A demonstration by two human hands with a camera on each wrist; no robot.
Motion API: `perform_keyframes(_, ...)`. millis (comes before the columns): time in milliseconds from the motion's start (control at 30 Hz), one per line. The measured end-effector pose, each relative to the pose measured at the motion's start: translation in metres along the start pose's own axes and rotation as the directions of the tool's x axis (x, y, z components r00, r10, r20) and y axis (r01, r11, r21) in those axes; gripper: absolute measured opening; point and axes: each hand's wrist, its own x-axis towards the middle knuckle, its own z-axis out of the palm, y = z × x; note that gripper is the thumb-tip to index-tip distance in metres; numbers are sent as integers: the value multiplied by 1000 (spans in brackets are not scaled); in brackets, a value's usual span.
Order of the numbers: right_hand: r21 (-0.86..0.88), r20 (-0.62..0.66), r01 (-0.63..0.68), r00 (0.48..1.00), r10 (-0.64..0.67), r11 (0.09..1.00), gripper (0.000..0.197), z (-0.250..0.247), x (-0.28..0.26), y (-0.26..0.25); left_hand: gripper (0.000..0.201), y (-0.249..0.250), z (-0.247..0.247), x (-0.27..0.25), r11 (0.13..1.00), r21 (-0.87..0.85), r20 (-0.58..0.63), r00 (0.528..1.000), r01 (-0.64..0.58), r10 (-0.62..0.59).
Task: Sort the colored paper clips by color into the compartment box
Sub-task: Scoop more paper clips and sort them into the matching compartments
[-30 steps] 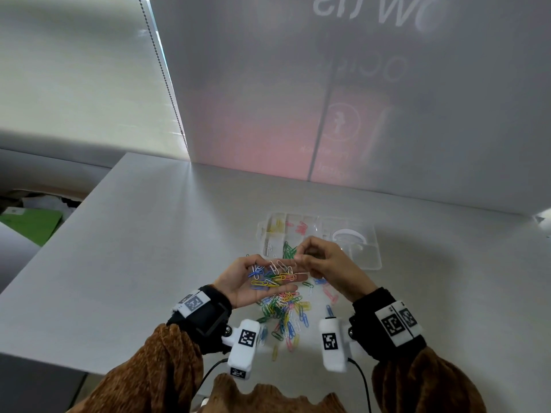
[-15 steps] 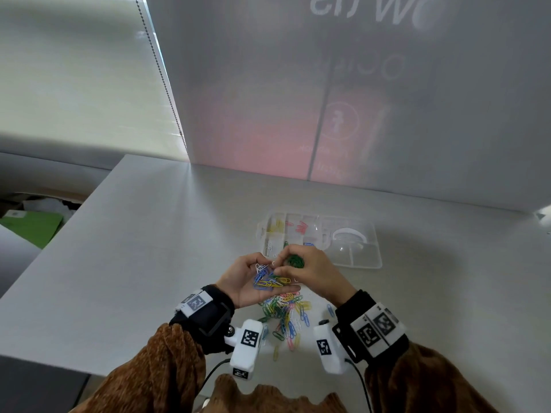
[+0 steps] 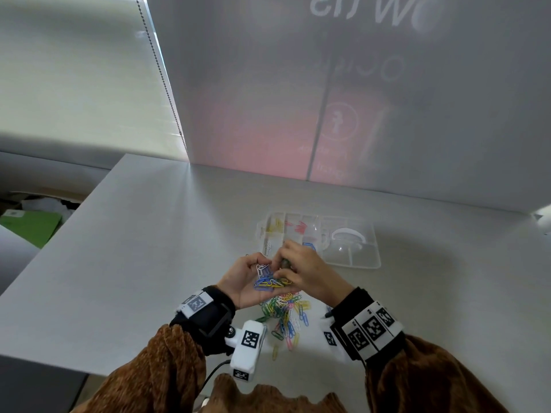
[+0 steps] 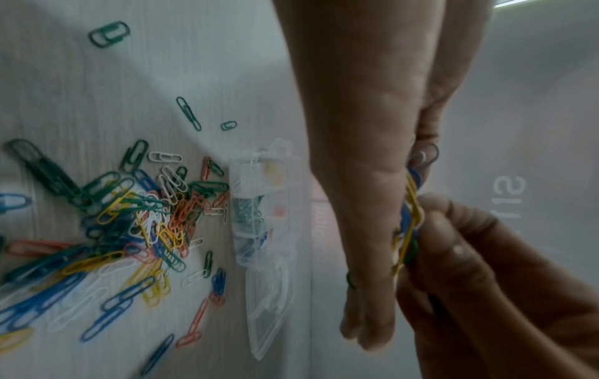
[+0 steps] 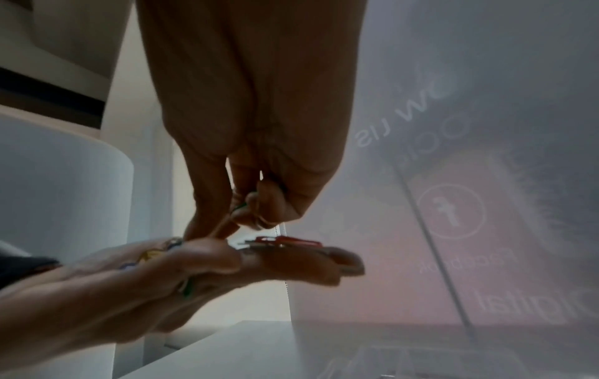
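My left hand (image 3: 242,281) is held palm up above the table, cupped around a handful of blue, yellow and white paper clips (image 3: 269,282). The right hand (image 3: 307,271) reaches into that palm and pinches green clips (image 5: 240,206) between thumb and fingertips. In the right wrist view, red clips (image 5: 285,240) lie on the left fingers (image 5: 291,259). A mixed pile of clips (image 3: 284,312) lies on the table under both hands. The clear compartment box (image 3: 368,257) sits just beyond, with yellow, red, white and blue clips in separate cells.
The box's open lid half holds a white ring shape (image 3: 348,234). Loose green clips (image 4: 109,33) lie scattered away from the pile. A frosted panel (image 3: 357,99) stands behind the table, whose left edge (image 3: 59,234) drops off.
The right hand has moved from the box's near edge back to the left palm and now picks among the clips there. The left hand stays cupped in place.
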Motion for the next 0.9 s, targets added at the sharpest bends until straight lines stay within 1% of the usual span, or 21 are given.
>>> perform_keyframes(100, -87, 24, 45, 999, -43, 995, 5, 3, -1, 2, 20, 0, 3, 0, 1000, 29, -1, 1000, -1, 1)
perform_keyframes(167, -121, 18, 72, 997, -70, 990, 5, 3, -2, 1, 20, 0, 3, -1, 1000, 16, -5, 1000, -1, 1)
perform_keyframes(200, -104, 1, 77, 997, -77, 992, 5, 3, -1, 1, 22, 0, 2, 0, 1000, 8, -16, 1000, -5, 5)
perform_keyframes(233, -57, -29, 61, 998, -63, 997, 4, 3, -1, 0, 24, 0, 1, 0, 1000, 4, -25, 1000, -11, 11)
perform_keyframes(300, 141, -113, -15, 993, 31, 990, 3, 1, -1, -1, 31, 0, 0, 1, 999, 21, -26, 999, -27, 28)
perform_keyframes(333, 272, -135, -62, 986, 101, 960, 8, -1, -1, -1, 35, 0, 0, 0, 999, 35, -20, 999, -31, 31)
perform_keyframes(400, 517, -110, -132, 970, 219, 846, 12, -6, -3, -2, 40, 0, 0, -1, 999, 29, -9, 1000, -14, 14)
perform_keyframes(433, 592, -87, -153, 964, 251, 791, 11, -7, -5, -3, 41, 0, 0, -1, 1000, 21, -17, 1000, -6, 7)
perform_keyframes(467, 622, -75, -163, 961, 266, 766, 8, -8, -7, -3, 42, 0, 1, -1, 1000, 20, -33, 999, -5, 5)
perform_keyframes(500, 607, -78, -170, 959, 271, 776, 4, -9, -8, -2, 45, 0, 1, -1, 1000, 28, -48, 999, -6, 8)
perform_keyframes(567, 516, -105, -170, 960, 259, 839, 2, -9, -10, 0, 50, 0, 2, 0, 999, 46, -64, 998, -11, 14)
perform_keyframes(633, 445, -130, -169, 959, 251, 879, 2, -8, -11, 2, 50, 1, 3, 1, 999, 51, -74, 997, -9, 13)
perform_keyframes(767, 397, -166, -165, 954, 248, 903, 5, -11, -10, 0, 53, 1, 3, 2, 998, 65, -64, 998, 0, 4)
perform_keyframes(833, 425, -150, -185, 951, 271, 886, 4, -14, -10, -1, 51, 2, 2, 2, 997, 76, -41, 999, 1, 2)
perform_keyframes(900, 559, -43, -231, 951, 306, 797, 7, -15, -10, -1, 50, 3, 0, 2, 996, 86, -42, 999, -10, 14)
